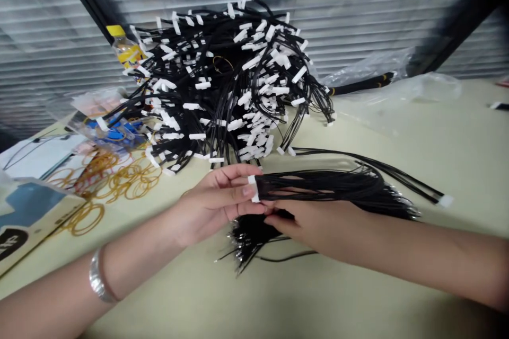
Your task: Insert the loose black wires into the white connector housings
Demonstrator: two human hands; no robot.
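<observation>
My left hand (222,198) pinches a white plastic connector (253,189) between thumb and fingers. Black wires (326,183) run from that connector to the right and bend over. My right hand (314,222) is closed at these wires, just right of the connector; some of its fingers show behind the strands, and its exact grip is partly hidden. Under both hands lies a thick bundle of loose black wires (254,235) with shiny bare tips at its ends. Behind the right hand, a separate cable (382,164) lies on the table with white connectors at its ends.
A large heap of black cables (222,90) with white connectors stands at the back. Yellow rubber bands (115,180), a bag of blue pieces (119,132), a bottle (126,50) and a box (35,212) are at left. Clear plastic wrap (413,92) lies back right, before window blinds (358,5).
</observation>
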